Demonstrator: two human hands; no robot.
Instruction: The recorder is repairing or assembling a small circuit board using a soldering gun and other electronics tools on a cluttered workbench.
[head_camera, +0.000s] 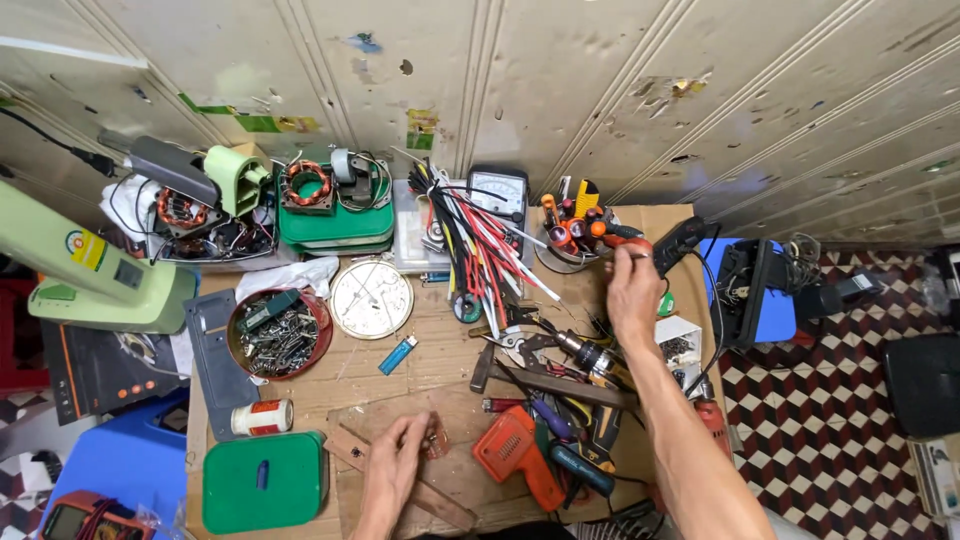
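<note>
your right hand pinched an orange-handled screwdriver in the tool cup; light, stiff, take the handle. left hand closed on a small part.

A: Colours by the right hand?
B: Cup at the fingertips holds screwdrivers with red and orange handles, one yellow. Wires just left of that hand: red, white, black.
A: Below its wrist?
B: Orange glue gun; pliers with black and yellow grips beside it.
A: Left hand?
B: Rests on brown cardboard. Green lid to its left, with a blue spot. Blue lighter above it. White dial further up; red bowl of grey screws.
A: Floor?
B: Right of the right arm: cube pattern in dark red, black, white.
</note>
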